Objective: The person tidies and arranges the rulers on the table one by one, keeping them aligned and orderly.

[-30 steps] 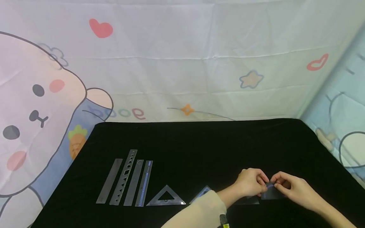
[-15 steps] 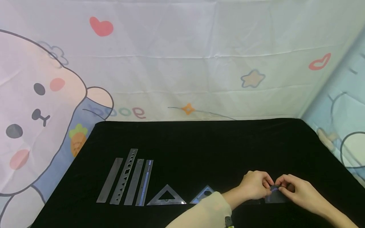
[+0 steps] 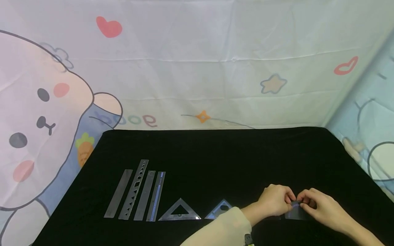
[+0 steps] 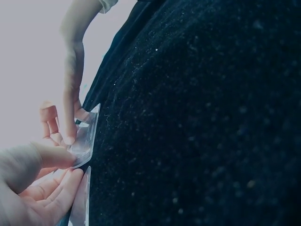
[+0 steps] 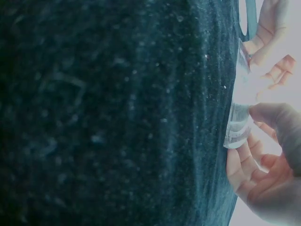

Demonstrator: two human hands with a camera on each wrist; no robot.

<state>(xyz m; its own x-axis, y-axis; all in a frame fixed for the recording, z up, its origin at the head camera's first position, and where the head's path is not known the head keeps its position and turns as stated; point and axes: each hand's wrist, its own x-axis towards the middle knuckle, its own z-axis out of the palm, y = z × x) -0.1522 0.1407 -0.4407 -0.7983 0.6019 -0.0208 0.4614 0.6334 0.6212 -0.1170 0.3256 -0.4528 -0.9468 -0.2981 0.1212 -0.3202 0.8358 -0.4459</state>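
Observation:
On the right of the black table, both hands hold one clear plastic protractor (image 3: pixel 296 212) with a blue arc on it. My left hand (image 3: pixel 277 199) pinches its far left edge; in the left wrist view the thumb (image 4: pixel 61 157) lies on the plastic. My right hand (image 3: pixel 321 206) pinches the far edge just beside it, thumb on top and fingers at the rim in the right wrist view. The protractor's straight edge faces me, close over the cloth. Another clear plastic piece (image 4: pixel 81 202) lies by the left hand, mostly hidden under that wrist in the head view.
To the left stand several clear rulers (image 3: pixel 118 193) in a slanted row. A clear set square (image 3: pixel 180 211) lies beside them, then a blue-marked set square (image 3: pixel 219 209), partly behind the left sleeve (image 3: pixel 224 227). A printed curtain (image 3: pixel 197 68) hangs behind the table.
Both hands have shifted slightly right and nearer to me with the protractor, uncovering more of the blue-marked set square. During the last half second they hardly move.

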